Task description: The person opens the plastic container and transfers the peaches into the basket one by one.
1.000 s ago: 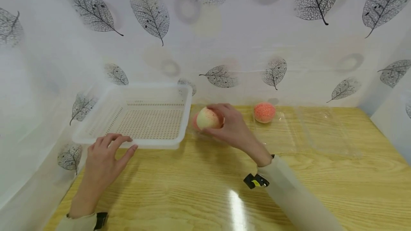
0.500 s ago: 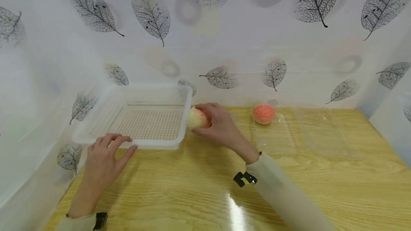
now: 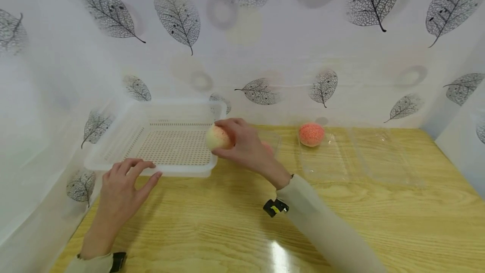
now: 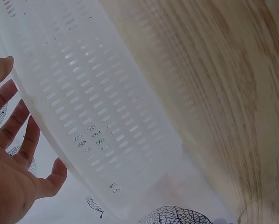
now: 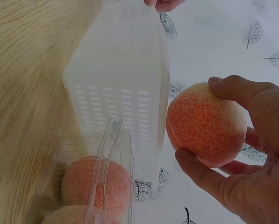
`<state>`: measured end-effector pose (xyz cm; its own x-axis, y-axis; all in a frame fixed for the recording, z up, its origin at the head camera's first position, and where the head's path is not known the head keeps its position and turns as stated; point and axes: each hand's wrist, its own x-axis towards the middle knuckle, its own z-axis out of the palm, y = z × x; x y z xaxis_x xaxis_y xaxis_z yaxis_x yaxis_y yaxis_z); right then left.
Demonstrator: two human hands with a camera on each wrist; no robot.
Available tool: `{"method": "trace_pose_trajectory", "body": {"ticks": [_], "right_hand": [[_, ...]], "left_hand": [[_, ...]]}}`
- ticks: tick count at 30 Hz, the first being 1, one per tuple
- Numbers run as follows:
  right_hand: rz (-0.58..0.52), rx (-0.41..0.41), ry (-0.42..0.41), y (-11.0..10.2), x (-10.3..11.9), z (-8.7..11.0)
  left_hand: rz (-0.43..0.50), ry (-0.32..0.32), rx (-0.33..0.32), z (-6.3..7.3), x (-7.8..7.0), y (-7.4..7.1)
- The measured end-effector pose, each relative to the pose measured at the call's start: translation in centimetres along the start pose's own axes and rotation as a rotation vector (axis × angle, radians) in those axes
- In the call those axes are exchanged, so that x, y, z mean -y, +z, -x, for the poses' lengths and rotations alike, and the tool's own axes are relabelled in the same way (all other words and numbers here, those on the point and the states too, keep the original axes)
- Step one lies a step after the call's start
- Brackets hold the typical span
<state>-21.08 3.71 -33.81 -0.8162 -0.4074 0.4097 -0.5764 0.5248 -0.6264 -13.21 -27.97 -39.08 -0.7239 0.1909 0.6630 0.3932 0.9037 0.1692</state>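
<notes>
My right hand [image 3: 246, 148] grips a peach [image 3: 217, 139], pale yellow with red speckles, between thumb and fingers. It is held over the right rim of a white plastic basket [image 3: 151, 168]. In the right wrist view the same peach [image 5: 204, 126] shows its redder side, beside the slotted basket wall [image 5: 116, 74]. My left hand [image 3: 123, 188] rests its fingertips at the basket's front rim, thumb spread to the side. The left wrist view shows those fingers [image 4: 25, 135] along the rim edge, holding nothing. The basket floor that shows holds no fruit.
Under my right hand sits a clear plastic box [image 3: 278, 142]; the right wrist view shows peaches [image 5: 99, 184] in it. Further right, another peach [image 3: 312, 134] lies in a clear box [image 3: 323, 163], beside an open clear lid [image 3: 386, 155]. A leaf-patterned sheet [image 3: 265, 54] stands behind.
My right hand has lifted the peach and carried it left from the clear box to the basket's right rim. The left hand has stayed at the front rim.
</notes>
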Motion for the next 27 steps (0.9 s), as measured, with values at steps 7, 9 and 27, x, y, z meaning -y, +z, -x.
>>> {"method": "trace_pose_trajectory", "body": {"ticks": [7,9,27], "right_hand": [[-0.022,0.044,0.002,0.5,0.7,-0.8],[-0.025,0.054,0.000,0.6,0.9,-1.0],[-0.002,0.194,-0.002,2.3,2.1,-2.4]], "left_hand": [[0.002,0.002,-0.004,-0.1,-0.1,0.0],[0.004,0.007,-0.009,-0.1,-0.1,0.0],[0.008,-0.003,-0.011,0.1,0.1,0.2]]}}
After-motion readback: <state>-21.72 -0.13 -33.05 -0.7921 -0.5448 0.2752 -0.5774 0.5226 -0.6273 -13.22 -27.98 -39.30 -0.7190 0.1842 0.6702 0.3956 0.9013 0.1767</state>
